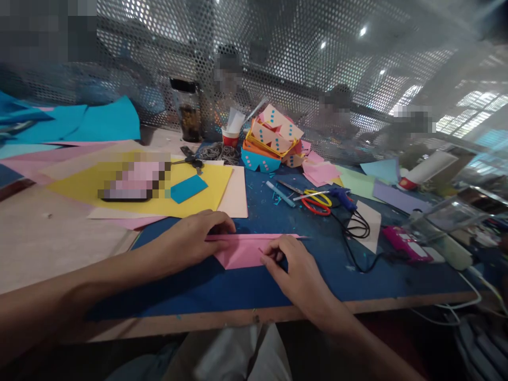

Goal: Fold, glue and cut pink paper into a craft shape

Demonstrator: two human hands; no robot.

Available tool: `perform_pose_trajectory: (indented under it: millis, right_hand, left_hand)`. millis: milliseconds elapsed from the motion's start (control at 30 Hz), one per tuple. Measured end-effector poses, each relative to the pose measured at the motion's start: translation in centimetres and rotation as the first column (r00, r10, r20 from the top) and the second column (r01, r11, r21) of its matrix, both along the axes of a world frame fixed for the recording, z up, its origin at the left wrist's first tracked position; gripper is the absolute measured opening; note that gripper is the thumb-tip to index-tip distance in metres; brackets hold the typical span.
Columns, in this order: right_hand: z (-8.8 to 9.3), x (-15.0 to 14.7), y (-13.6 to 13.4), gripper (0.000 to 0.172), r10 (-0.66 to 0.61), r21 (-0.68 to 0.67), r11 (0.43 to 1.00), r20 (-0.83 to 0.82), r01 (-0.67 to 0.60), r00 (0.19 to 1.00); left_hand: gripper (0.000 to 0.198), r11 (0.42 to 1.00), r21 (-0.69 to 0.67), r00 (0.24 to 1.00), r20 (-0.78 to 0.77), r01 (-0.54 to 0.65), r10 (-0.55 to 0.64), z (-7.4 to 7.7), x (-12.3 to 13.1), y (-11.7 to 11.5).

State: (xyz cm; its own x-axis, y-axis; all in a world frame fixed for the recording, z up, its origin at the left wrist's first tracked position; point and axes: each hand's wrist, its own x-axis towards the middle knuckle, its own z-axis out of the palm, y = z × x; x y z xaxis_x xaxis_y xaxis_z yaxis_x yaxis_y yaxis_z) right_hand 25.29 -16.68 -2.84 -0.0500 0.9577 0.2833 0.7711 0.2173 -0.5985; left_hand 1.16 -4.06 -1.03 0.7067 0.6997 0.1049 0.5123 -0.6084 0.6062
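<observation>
A folded sheet of pink paper [242, 253] lies near the front of the blue mat [198, 296], a narrow folded strip running along its far edge. My left hand [202, 235] grips the left end of the paper, the thumb on the near side and the fingers curled over the far side. At the right end, my right hand [291, 264] pinches the paper's near right corner between thumb and fingers. Its other fingertips are curled and partly hidden.
Behind lie a phone [135, 180], yellow paper [202, 201] and a blue card [189, 189]. Folded paper pieces [273, 132] are stacked near the perforated screen [278, 58]. Scissors [315, 203], a glue gun [343, 198] with its cord and a pink box [407, 244] lie right.
</observation>
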Motion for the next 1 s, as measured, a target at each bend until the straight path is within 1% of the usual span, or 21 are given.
perform_pose_trajectory:
  millis: [133,233,300,333,367,433,500,533,633,733,800,833,933,1000]
  right_hand:
    - [0.0,0.0,0.1,0.013,-0.005,-0.018,1.000,-0.010,0.004,1.000]
    - [-0.1,0.0,0.2,0.013,-0.003,-0.033,0.999,-0.022,0.002,1.000]
    - [-0.1,0.0,0.2,0.014,-0.002,-0.040,0.999,-0.027,0.000,1.000]
    - [-0.1,0.0,0.1,0.014,0.000,-0.042,0.999,-0.028,-0.002,1.000]
    - [-0.1,0.0,0.1,0.014,0.002,-0.041,0.999,-0.026,-0.003,1.000]
    - [-0.1,-0.1,0.1,0.013,0.002,-0.039,0.999,-0.018,-0.002,1.000]
    - [-0.1,-0.1,0.0,0.013,-0.002,-0.037,0.999,-0.004,0.001,1.000]
    - [0.0,-0.2,0.0,0.012,-0.003,-0.037,0.999,0.005,0.003,1.000]
    - [0.0,-0.3,0.1,0.011,-0.002,-0.039,0.999,0.029,0.003,1.000]
    - [-0.1,-0.3,0.2,0.011,-0.005,-0.032,0.999,0.040,0.006,0.999]
    - [-0.1,-0.3,0.2,0.013,-0.014,-0.028,1.000,0.045,0.015,0.999]
    - [-0.1,-0.3,0.3,0.014,-0.020,-0.027,0.999,0.046,0.021,0.999]
    - [-0.2,-0.2,0.2,0.016,-0.030,-0.032,0.999,0.032,0.031,0.999]
    - [-0.3,-0.2,0.2,0.018,-0.035,-0.031,0.999,0.010,0.035,0.999]
  left_hand:
    - [0.021,0.997,0.075,1.000,0.025,-0.007,0.005,-0.7,-0.1,-0.2]
    - [0.018,0.980,0.197,0.999,0.038,-0.005,-0.003,-0.9,-0.4,-0.5]
    - [0.011,0.952,0.305,0.998,0.058,0.010,-0.030,-0.9,-0.5,-1.0]
    - [0.009,0.936,0.351,0.995,0.076,0.031,-0.061,-0.8,-0.5,-1.3]
    - [0.009,0.919,0.388,0.990,0.091,0.065,-0.108,-0.7,-0.5,-1.7]
    - [0.013,0.887,0.429,0.965,0.112,0.169,-0.238,-0.6,-0.4,-2.4]
    - [0.018,0.835,0.483,0.934,0.088,0.264,-0.346,-0.7,-0.3,-3.1]
    - [0.020,0.809,0.511,0.925,0.065,0.292,-0.374,-0.8,-0.2,-3.3]
    - [0.027,0.757,0.573,0.924,0.002,0.313,-0.383,-1.2,0.1,-3.5]
    - [0.026,0.731,0.610,0.926,-0.010,0.305,-0.378,-1.7,0.1,-3.4]
    - [0.024,0.734,0.607,0.926,-0.008,0.305,-0.379,-1.8,0.0,-3.3]
    - [0.023,0.746,0.590,0.924,-0.001,0.310,-0.383,-1.8,0.0,-3.3]
    - [0.020,0.805,0.489,0.911,0.047,0.336,-0.409,-1.6,-0.3,-3.2]
    - [0.018,0.843,0.423,0.905,0.110,0.332,-0.412,-1.3,-0.5,-2.8]
